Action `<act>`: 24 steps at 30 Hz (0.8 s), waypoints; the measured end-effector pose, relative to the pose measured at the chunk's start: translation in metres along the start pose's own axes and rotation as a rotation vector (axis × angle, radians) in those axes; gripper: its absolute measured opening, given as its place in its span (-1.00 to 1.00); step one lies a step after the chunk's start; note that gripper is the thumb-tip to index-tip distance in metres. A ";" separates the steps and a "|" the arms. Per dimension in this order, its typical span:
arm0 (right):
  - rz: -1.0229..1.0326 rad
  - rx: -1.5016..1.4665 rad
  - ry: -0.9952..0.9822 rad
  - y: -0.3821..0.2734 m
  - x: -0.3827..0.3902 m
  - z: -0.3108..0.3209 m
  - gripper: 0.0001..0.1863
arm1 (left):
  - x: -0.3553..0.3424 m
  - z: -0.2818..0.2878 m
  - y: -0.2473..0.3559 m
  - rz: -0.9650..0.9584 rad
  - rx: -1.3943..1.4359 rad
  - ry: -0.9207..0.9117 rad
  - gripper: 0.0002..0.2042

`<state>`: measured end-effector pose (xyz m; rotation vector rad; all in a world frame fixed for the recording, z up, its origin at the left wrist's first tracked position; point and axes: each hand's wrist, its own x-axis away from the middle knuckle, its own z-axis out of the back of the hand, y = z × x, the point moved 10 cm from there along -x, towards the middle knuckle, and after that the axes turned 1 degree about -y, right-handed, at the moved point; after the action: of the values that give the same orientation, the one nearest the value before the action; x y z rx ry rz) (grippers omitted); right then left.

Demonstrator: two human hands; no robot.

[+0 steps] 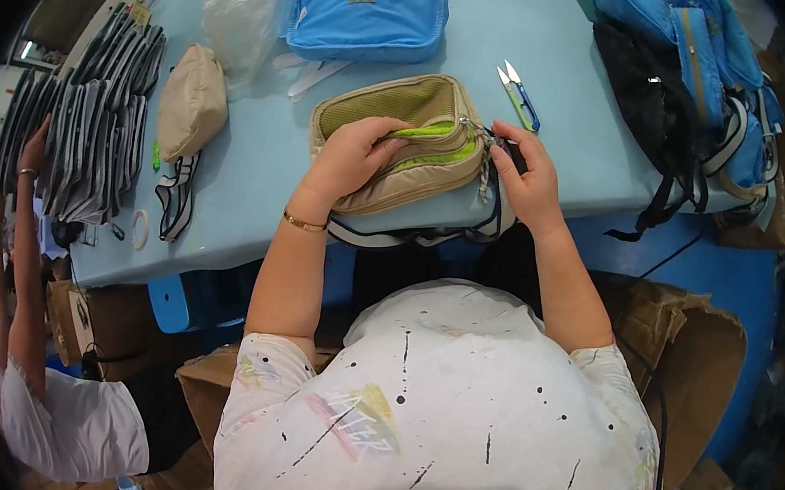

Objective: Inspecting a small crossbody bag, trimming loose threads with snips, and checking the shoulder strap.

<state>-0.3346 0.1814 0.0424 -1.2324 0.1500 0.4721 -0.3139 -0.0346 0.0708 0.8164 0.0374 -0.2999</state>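
Note:
In front of me on the table lies a beige bag (pixel 429 184) with green lining, its zipped opening parted and a mesh panel showing at the back. My left hand (pixel 358 157) is closed on the bag's opening edge, fingertips tucked at the green lining. At the bag's right end my right hand (pixel 526 175) pinches near the zipper pull and cord; its fingertips partly hide what they hold. A dark and white striped strap (pixel 383 240) hangs from the bag along the table's front edge.
Thread snips (pixel 520 96) lie beyond my right hand. A blue bag (pixel 369 13), a clear plastic bag (pixel 242 23) and a beige pouch (pixel 194 102) sit farther back and left. Blue and black bags (pixel 656 101) are piled right. A co-worker's arm (pixel 32 169) reaches to stacked grey pieces (pixel 100 119).

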 end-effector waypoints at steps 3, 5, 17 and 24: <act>0.029 0.016 0.008 -0.007 -0.004 -0.002 -0.67 | 0.002 -0.006 -0.015 0.098 0.149 -0.050 -0.78; -0.019 0.039 -0.005 -0.005 -0.007 -0.007 -0.68 | 0.003 -0.010 -0.024 0.119 0.207 -0.061 -0.78; -0.130 -0.039 0.058 0.013 -0.034 -0.016 -0.78 | 0.002 -0.012 -0.013 -0.031 0.329 -0.012 -0.79; -0.145 0.176 0.137 0.014 -0.032 -0.013 -0.75 | 0.004 -0.007 0.001 -0.120 0.185 0.021 -0.77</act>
<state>-0.3667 0.1639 0.0373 -1.0943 0.2127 0.2426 -0.3093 -0.0294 0.0661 1.0028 0.0797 -0.4118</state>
